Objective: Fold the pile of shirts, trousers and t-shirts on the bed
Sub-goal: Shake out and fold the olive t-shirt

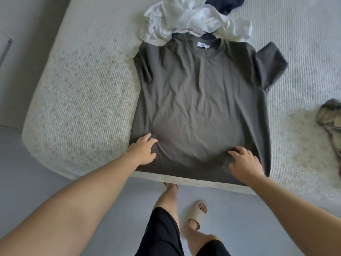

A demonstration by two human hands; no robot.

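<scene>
t-shirt [199, 93]: matt grey-olive cloth, creased | bed [83, 100]: coarse ribbed cream weave | pile [193, 21] at far edge: thin white cloth, crumpled | floor [239, 218]: smooth, matt

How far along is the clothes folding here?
Early on. A camouflage garment lies apart at the right edge; whether it is folded, I cannot tell. In hand: the grey t-shirt lies spread flat, left hand and right hand on its hem. Left: the crumpled white clothes and a dark garment.

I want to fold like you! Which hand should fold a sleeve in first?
Probably the right hand. It lies on the grey t-shirt on the side where the right sleeve sticks out flat. On the left hand's side, no sleeve sticks out.
</scene>
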